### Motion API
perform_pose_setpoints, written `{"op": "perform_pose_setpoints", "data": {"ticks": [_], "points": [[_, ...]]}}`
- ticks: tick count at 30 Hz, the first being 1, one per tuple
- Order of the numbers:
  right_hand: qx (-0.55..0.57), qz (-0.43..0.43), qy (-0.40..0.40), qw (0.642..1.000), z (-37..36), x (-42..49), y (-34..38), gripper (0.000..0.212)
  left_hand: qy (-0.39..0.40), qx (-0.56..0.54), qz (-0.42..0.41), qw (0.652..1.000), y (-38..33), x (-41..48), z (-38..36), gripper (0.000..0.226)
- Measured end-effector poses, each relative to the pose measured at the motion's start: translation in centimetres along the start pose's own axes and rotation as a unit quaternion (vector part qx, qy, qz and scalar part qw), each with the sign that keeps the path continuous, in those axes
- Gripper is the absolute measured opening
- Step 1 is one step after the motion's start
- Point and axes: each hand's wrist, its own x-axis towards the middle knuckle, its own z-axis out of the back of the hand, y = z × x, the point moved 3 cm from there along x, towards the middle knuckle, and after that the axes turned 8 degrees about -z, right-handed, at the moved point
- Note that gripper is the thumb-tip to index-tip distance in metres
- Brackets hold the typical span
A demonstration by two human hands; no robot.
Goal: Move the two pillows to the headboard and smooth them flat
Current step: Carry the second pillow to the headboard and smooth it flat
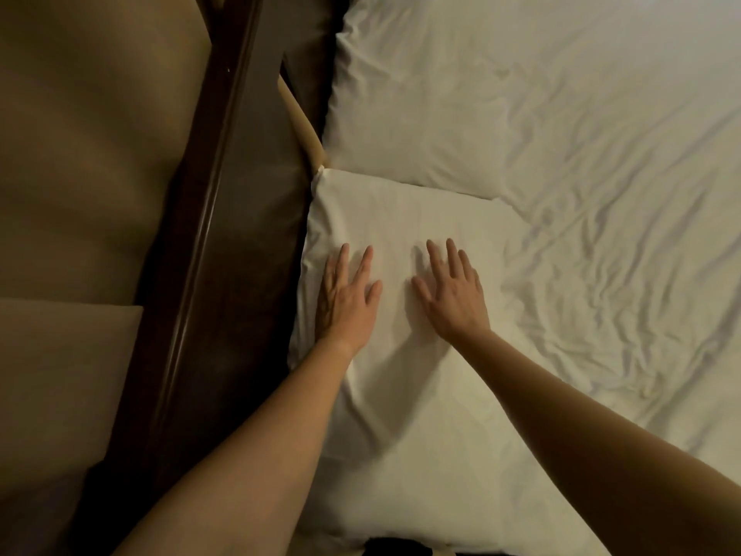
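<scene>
A: What are the hands doing?

B: Both are lying open, fingers straight and spread. The left hand (347,300) is pressing the near pillow (401,218) along its edge by the headboard (208,194). The right hand (451,294) is pressing the middle of the same pillow. Neither is gripping anything.

A: So the smoothing is under way. How should it be going?

B: I'd judge so. The cloth around the fingers is looking flat, while soft folds are showing closer to the person, between the forearms. Sweeping the palms apart, from the centre out to the edges with light, even pressure, should be pushing those folds off rather than bunching them. Pressing hard would only be denting the filling.

A: Where are the pillows sitting?

B: The near pillow is lying against the headboard, its far edge touching the far pillow (421,94). That one is also lying alongside the headboard, looking puffier and creased, so it is probably needing the same treatment.

A: Anything getting in the way?

B: Not much. A pale strip (300,118) is showing in the gap between headboard and pillows; I cannot tell what it is. The sheet (621,194) is lying heavily rumpled just beside both pillows, so a wide sweep could be dragging it. A beige wall (80,154) is filling the left side beyond the headboard.
</scene>
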Motion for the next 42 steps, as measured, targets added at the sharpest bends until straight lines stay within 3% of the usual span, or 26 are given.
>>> {"op": "perform_pose_setpoints", "data": {"ticks": [10,16,19,23,28,33,37,42], "points": [[-0.015,0.009,-0.002,1.0,-2.6,3.8,-2.9,0.071,-0.051,0.077,-0.009,0.996,4.9,1.1,-3.7,0.063],[0.023,-0.098,0.015,0.995,-1.8,4.0,-6.6,0.074,-0.051,0.089,0.008,0.995,5.9,0.8,-3.4,0.061],[0.023,-0.108,0.037,0.993,-1.1,4.3,-7.7,0.069,-0.055,0.079,0.03,0.995,6.4,0.6,-2.8,0.059],[0.076,-0.166,-0.02,0.983,0.6,4.9,-8.3,0.064,-0.041,0.06,0.057,0.996,5.3,1.1,-2.0,0.06],[0.045,-0.057,-0.033,0.997,0.5,6.8,-4.0,0.064,-0.065,0.053,0.005,0.996,1.8,6.0,-0.9,0.063],[0.043,0.014,-0.025,0.999,-1.1,8.5,-0.4,0.062,-0.024,0.094,-0.069,0.993,-0.4,10.3,-2.5,0.062],[0.009,0.012,-0.03,0.999,-1.6,9.8,-2.5,0.06,-0.008,0.102,-0.067,0.992,1.5,10.6,-3.6,0.061],[0.02,-0.071,-0.01,0.997,-1.2,10.8,-7.2,0.067,-0.049,0.102,-0.04,0.993,2.7,10.6,-3.8,0.064]]}}
